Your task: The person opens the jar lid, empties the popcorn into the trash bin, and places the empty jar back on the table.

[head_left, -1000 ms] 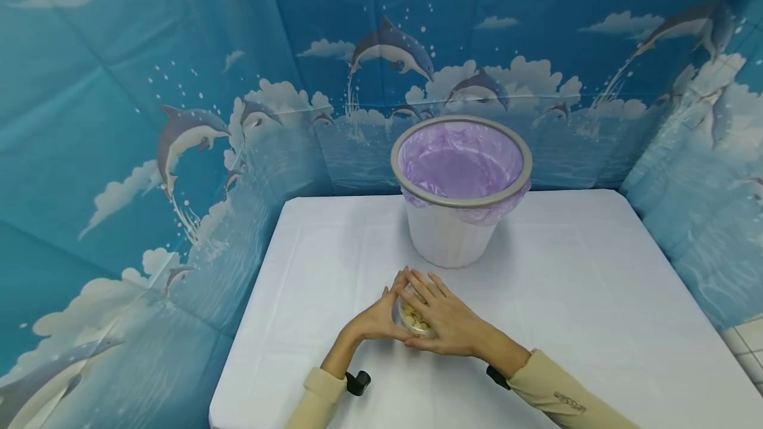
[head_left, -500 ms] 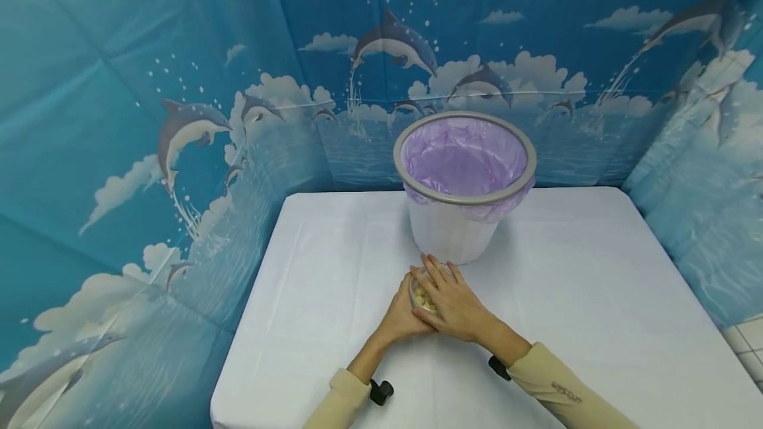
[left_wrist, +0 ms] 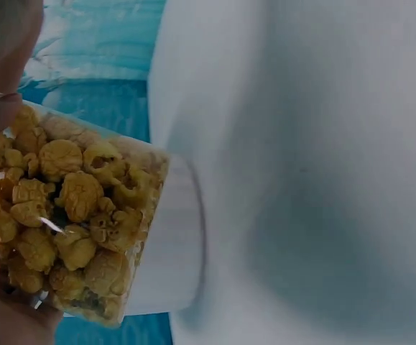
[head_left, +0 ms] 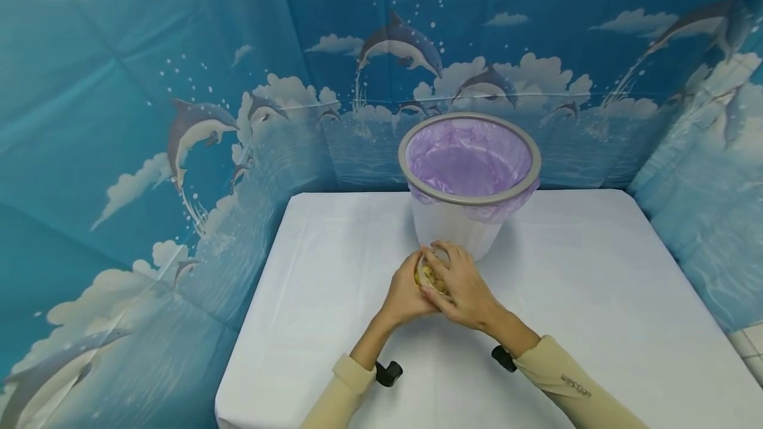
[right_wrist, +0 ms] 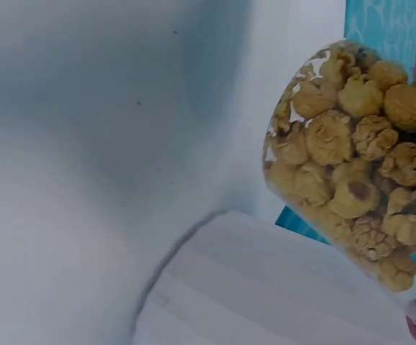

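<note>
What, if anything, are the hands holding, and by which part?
A clear jar of popcorn: the left hand grips its side, near the top; the right hand holds it from above, across the top.

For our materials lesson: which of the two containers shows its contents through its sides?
The small tub held between the left hand and right hand: popcorn shows through its clear sides. The larger bin has white sides and a purple liner.
</note>
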A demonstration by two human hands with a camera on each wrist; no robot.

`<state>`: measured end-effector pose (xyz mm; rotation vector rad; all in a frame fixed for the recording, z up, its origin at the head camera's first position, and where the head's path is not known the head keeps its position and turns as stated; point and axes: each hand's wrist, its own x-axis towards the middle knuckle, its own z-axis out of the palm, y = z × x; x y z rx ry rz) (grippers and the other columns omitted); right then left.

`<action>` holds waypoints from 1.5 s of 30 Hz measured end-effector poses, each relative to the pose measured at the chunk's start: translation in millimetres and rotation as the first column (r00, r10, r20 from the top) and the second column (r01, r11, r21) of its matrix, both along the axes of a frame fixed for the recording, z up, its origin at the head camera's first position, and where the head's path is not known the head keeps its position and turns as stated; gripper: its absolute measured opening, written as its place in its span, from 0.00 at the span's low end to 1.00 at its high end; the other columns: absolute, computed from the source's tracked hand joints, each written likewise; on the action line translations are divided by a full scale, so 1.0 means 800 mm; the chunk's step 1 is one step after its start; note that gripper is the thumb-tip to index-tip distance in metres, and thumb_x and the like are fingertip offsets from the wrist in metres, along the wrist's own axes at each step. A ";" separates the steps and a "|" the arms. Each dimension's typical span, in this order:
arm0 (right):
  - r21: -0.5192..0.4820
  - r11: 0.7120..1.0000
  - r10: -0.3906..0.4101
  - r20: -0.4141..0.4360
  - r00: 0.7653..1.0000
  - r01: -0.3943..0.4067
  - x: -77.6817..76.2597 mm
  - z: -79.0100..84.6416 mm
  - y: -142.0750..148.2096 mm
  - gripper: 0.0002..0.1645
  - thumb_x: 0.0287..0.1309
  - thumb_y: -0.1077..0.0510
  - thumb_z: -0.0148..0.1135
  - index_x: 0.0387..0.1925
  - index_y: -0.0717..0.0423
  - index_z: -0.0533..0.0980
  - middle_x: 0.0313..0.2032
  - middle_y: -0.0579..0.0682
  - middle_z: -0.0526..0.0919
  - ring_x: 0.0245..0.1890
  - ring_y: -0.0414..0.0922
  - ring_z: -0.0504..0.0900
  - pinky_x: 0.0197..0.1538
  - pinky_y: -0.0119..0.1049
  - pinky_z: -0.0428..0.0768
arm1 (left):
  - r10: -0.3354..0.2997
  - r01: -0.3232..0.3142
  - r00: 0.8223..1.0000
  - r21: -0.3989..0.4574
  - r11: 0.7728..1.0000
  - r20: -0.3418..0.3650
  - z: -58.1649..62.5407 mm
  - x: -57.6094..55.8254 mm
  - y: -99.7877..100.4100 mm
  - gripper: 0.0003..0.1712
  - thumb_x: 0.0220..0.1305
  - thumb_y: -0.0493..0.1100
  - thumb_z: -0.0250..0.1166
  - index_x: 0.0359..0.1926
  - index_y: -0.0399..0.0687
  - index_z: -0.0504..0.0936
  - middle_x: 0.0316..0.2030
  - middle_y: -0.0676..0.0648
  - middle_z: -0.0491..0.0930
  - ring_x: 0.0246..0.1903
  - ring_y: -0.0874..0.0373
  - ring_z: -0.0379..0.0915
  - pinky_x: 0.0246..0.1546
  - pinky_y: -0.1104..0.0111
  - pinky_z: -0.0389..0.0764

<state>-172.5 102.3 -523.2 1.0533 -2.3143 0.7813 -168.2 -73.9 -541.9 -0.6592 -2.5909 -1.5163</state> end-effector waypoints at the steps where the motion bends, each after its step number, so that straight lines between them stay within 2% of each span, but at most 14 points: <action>1: -0.013 1.000 0.013 -0.022 1.000 -0.014 -0.003 0.004 0.001 0.42 0.76 0.33 0.44 0.74 0.58 0.68 0.64 0.69 0.73 0.62 0.64 0.72 0.61 0.65 0.70 | 0.000 0.000 1.000 -0.007 1.000 -0.013 0.006 -0.001 0.000 0.59 0.44 0.47 0.84 0.74 0.38 0.64 0.65 0.39 0.76 0.61 0.46 0.77 0.62 0.59 0.81; 6: -0.012 0.994 0.104 -0.095 0.990 -0.105 -0.007 0.021 0.007 0.42 0.76 0.32 0.40 0.70 0.59 0.73 0.61 0.64 0.76 0.61 0.61 0.73 0.60 0.65 0.71 | -0.128 0.127 0.991 0.026 0.992 0.042 0.028 -0.008 -0.012 0.58 0.46 0.46 0.84 0.76 0.42 0.64 0.68 0.42 0.75 0.63 0.51 0.77 0.63 0.65 0.80; 10: 0.056 0.974 0.226 -0.121 0.967 -0.220 0.000 0.030 0.012 0.41 0.74 0.32 0.41 0.69 0.56 0.74 0.63 0.60 0.76 0.63 0.56 0.74 0.60 0.63 0.73 | -0.343 0.331 0.920 0.092 0.939 0.192 0.043 -0.012 -0.032 0.58 0.46 0.39 0.83 0.77 0.53 0.64 0.69 0.47 0.74 0.62 0.58 0.75 0.62 0.70 0.79; 13: 0.090 0.962 0.266 -0.092 0.960 -0.258 0.008 0.039 0.017 0.39 0.73 0.33 0.45 0.70 0.54 0.73 0.68 0.60 0.73 0.66 0.56 0.73 0.62 0.62 0.74 | -0.405 0.394 0.883 0.096 0.914 0.238 0.053 -0.011 -0.040 0.59 0.46 0.39 0.83 0.78 0.55 0.62 0.70 0.46 0.73 0.62 0.59 0.75 0.61 0.69 0.81; 16: 0.097 0.979 0.182 -0.011 0.983 -0.180 0.017 0.048 0.018 0.38 0.71 0.35 0.53 0.73 0.51 0.71 0.71 0.61 0.69 0.69 0.59 0.71 0.63 0.64 0.75 | -0.309 0.311 0.933 0.017 0.950 0.184 0.056 -0.004 -0.035 0.60 0.47 0.44 0.84 0.78 0.51 0.61 0.69 0.43 0.73 0.61 0.55 0.76 0.59 0.67 0.82; 18: 0.099 0.992 0.070 0.072 0.995 -0.077 0.024 0.052 0.015 0.38 0.70 0.37 0.58 0.74 0.47 0.68 0.72 0.63 0.68 0.69 0.62 0.71 0.62 0.66 0.76 | -0.186 0.194 0.978 -0.085 0.977 0.095 0.054 0.003 -0.026 0.60 0.46 0.49 0.84 0.77 0.46 0.62 0.68 0.43 0.74 0.61 0.54 0.75 0.60 0.65 0.81; 20: 0.107 0.994 -0.056 0.161 0.985 0.039 0.030 0.055 0.010 0.39 0.69 0.39 0.60 0.76 0.44 0.66 0.72 0.65 0.68 0.68 0.64 0.72 0.61 0.67 0.77 | -0.072 0.068 0.997 -0.173 0.983 -0.016 0.051 0.010 -0.015 0.60 0.44 0.53 0.85 0.75 0.43 0.64 0.65 0.43 0.77 0.59 0.53 0.76 0.59 0.63 0.82; 23: 0.112 0.978 -0.197 0.256 0.946 0.173 0.037 0.059 0.000 0.39 0.71 0.42 0.60 0.78 0.41 0.64 0.72 0.69 0.67 0.68 0.67 0.72 0.60 0.68 0.78 | 0.032 -0.074 0.984 -0.243 0.967 -0.174 0.045 0.019 0.001 0.62 0.42 0.58 0.84 0.74 0.39 0.66 0.62 0.44 0.79 0.56 0.52 0.77 0.57 0.59 0.82; 27: 0.112 0.964 -0.263 0.266 0.927 0.241 0.039 0.059 -0.006 0.38 0.71 0.42 0.60 0.78 0.43 0.65 0.71 0.69 0.69 0.68 0.66 0.72 0.61 0.67 0.77 | 0.080 -0.137 0.966 -0.223 0.965 -0.247 0.040 0.025 0.013 0.63 0.42 0.60 0.85 0.74 0.38 0.65 0.61 0.43 0.80 0.56 0.51 0.78 0.58 0.57 0.82; 30: 0.104 0.973 -0.225 0.210 0.951 0.207 0.035 0.057 -0.002 0.38 0.69 0.43 0.63 0.76 0.47 0.67 0.68 0.68 0.71 0.65 0.64 0.74 0.61 0.65 0.77 | 0.048 -0.084 0.980 -0.187 0.979 -0.192 0.040 0.023 0.011 0.63 0.42 0.57 0.85 0.74 0.38 0.65 0.64 0.43 0.78 0.59 0.50 0.78 0.61 0.56 0.81; 33: 0.092 0.993 -0.088 0.162 0.983 0.074 0.029 0.056 0.009 0.38 0.66 0.45 0.66 0.74 0.47 0.70 0.67 0.63 0.73 0.64 0.60 0.74 0.61 0.64 0.76 | -0.078 0.071 0.995 -0.110 0.991 -0.061 0.040 0.015 0.000 0.60 0.44 0.53 0.85 0.75 0.42 0.64 0.66 0.44 0.77 0.61 0.53 0.78 0.62 0.60 0.82; 38: 0.105 0.974 0.176 0.203 0.963 -0.200 0.025 0.057 0.030 0.38 0.63 0.49 0.70 0.73 0.44 0.71 0.73 0.55 0.71 0.71 0.56 0.70 0.65 0.65 0.74 | -0.320 0.314 0.928 0.064 0.947 0.190 0.035 0.005 -0.020 0.55 0.48 0.45 0.83 0.75 0.57 0.64 0.66 0.50 0.76 0.58 0.63 0.77 0.58 0.71 0.81; 41: 0.125 0.963 0.205 0.229 0.952 -0.238 0.027 0.060 0.034 0.40 0.64 0.48 0.68 0.75 0.45 0.68 0.77 0.54 0.65 0.76 0.56 0.65 0.69 0.67 0.69 | -0.338 0.326 0.912 0.092 0.941 0.233 0.031 0.005 -0.022 0.56 0.49 0.45 0.83 0.76 0.60 0.62 0.67 0.52 0.74 0.59 0.64 0.76 0.60 0.71 0.80; 45: 0.133 0.978 0.128 0.232 0.964 -0.162 0.031 0.064 0.032 0.43 0.65 0.45 0.67 0.77 0.48 0.65 0.79 0.57 0.61 0.78 0.60 0.61 0.71 0.70 0.65 | -0.241 0.234 0.949 0.056 0.971 0.203 0.030 0.008 -0.019 0.59 0.48 0.50 0.83 0.78 0.56 0.60 0.68 0.49 0.73 0.62 0.60 0.75 0.62 0.67 0.79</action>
